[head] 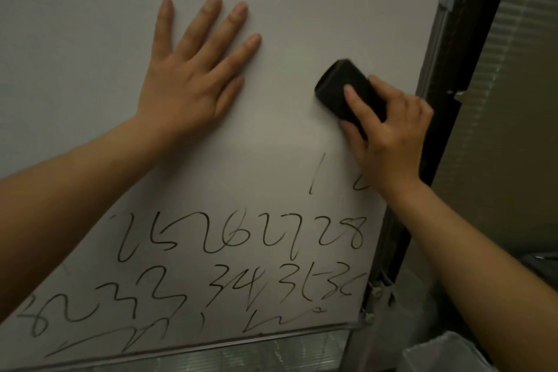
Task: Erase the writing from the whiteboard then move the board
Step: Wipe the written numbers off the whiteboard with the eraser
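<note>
The whiteboard (75, 54) is being steadied by the left hand (193, 81), laid flat with fingers spread apart against its upper middle. Black handwritten numbers (241, 238) are being left along its lower part. To the right, near the frame edge, a black eraser (341, 84) is being gripped by the right hand (389, 133) and pressed on the board.

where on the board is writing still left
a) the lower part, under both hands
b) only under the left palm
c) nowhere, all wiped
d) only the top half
a: the upper whiteboard is blank, while handwritten numbers fill the rows below the flat left hand and the right hand gripping the black eraser.
</note>
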The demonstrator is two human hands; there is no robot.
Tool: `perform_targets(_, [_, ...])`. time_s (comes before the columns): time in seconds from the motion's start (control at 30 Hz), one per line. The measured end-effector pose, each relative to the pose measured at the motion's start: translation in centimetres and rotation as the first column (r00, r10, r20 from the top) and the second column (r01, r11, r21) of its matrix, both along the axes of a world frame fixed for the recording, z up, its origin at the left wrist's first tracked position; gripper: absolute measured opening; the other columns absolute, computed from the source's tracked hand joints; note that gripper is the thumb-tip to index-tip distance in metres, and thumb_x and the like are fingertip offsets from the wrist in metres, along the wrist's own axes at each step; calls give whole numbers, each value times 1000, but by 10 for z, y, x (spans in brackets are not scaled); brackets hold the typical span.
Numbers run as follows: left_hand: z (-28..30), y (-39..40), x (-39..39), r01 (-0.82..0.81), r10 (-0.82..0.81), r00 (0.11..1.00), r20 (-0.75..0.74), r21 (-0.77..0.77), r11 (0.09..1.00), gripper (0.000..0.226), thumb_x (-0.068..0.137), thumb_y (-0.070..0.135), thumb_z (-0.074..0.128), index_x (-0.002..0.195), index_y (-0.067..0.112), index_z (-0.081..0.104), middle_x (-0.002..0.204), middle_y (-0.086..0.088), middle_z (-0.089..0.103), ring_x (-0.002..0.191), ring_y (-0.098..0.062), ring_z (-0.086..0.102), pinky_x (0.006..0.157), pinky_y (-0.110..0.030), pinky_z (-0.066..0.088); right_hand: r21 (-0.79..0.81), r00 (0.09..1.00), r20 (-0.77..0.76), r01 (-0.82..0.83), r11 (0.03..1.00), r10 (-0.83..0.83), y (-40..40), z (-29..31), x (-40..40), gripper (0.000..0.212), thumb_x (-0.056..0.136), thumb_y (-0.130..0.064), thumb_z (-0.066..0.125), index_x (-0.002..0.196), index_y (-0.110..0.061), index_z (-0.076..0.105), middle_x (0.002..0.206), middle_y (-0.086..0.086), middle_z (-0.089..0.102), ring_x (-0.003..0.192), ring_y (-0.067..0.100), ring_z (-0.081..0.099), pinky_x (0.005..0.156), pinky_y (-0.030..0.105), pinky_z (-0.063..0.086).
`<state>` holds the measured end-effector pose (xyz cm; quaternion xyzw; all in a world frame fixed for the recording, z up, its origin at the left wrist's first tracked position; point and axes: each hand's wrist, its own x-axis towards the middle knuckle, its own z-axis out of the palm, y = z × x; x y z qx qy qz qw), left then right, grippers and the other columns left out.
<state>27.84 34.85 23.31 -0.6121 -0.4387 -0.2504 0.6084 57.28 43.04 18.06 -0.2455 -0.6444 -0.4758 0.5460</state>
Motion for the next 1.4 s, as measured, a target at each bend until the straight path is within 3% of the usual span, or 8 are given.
perform_targets(0.3, [-1, 2, 0, 1, -1, 1000, 4, 4, 1000, 50, 108, 33, 33, 155, 18, 25, 159, -13, 21, 146, -38, 20, 108, -71, 15, -90, 971, 240, -1, 996, 22, -23, -130, 1, 62, 76, -10, 78, 130, -23, 50, 132, 13, 47, 106, 28, 49, 83, 40, 34])
perform_targets(0.43, [-1, 4, 0, -14, 14, 1000, 0, 14, 1000, 51, 107, 33, 34, 155, 18, 24, 159, -13, 21, 145, -38, 21, 108, -71, 16, -51, 960, 281, -3, 999, 17, -14, -106, 12, 63, 78, -15, 78, 132, -25, 48, 135, 11, 46, 108, 28, 49, 85, 42, 34])
perform_targets(0.67, [-2, 3, -1, -9, 9, 1000, 0, 32, 999, 50, 107, 31, 36, 154, 18, 26, 159, -13, 22, 145, -38, 22, 107, -71, 17, 7, 997, 73, 40, 999, -40, 6, -5, 22, 40, 92, -30, 64, 130, -26, 52, 131, 13, 54, 102, 31, 51, 86, 40, 33])
perform_targets(0.83, [-2, 1, -1, 0, 1, 1000, -12, 35, 999, 51, 107, 30, 37, 154, 17, 25, 158, -14, 23, 145, -38, 22, 107, -71, 17, -38, 1000, 7, -5, 999, 6, -1, -34, 10, 40, 95, -29, 60, 133, -25, 49, 132, 13, 47, 101, 33, 51, 86, 41, 33])
perform_targets(1.0, [-2, 2, -1, -11, 11, 1000, 2, 6, 1000, 51, 108, 32, 33, 155, 19, 21, 160, -13, 20, 146, -37, 19, 108, -70, 15, -72, 990, 140, -1, 997, 11, -17, -98, -2, 60, 79, -16, 78, 131, -24, 49, 132, 13, 46, 103, 29, 49, 82, 40, 35])
perform_targets(1.13, [-13, 4, 8, -6, 5, 997, 73, 8, 1000, 51, 107, 32, 31, 155, 16, 22, 159, -14, 20, 146, -38, 18, 110, -67, 12, -129, 985, 172, 31, 991, -9, -24, -130, -5, 66, 74, -14, 81, 131, -25, 50, 133, 12, 47, 105, 27, 50, 81, 40, 35])
perform_targets(1.27, [-36, 5, 20, -2, 3, 990, 140, -5, 1000, 56, 106, 34, 30, 154, 9, 21, 159, -18, 20, 145, -40, 17, 112, -63, 8, -73, 979, 202, 27, 997, -11, -19, -117, 5, 61, 80, -18, 76, 133, -27, 48, 133, 9, 47, 102, 26, 50, 81, 41, 35])
perform_targets(1.4, [-59, 6, 28, -2, 6, 988, 154, -26, 1000, 59, 105, 37, 29, 154, 5, 20, 158, -21, 18, 145, -42, 17, 113, -63, 7, -151, 1000, -12, 16, 988, -18, -3, -68, 26, 44, 94, -32, 60, 135, -27, 45, 133, 12, 47, 97, 33, 53, 86, 43, 35])
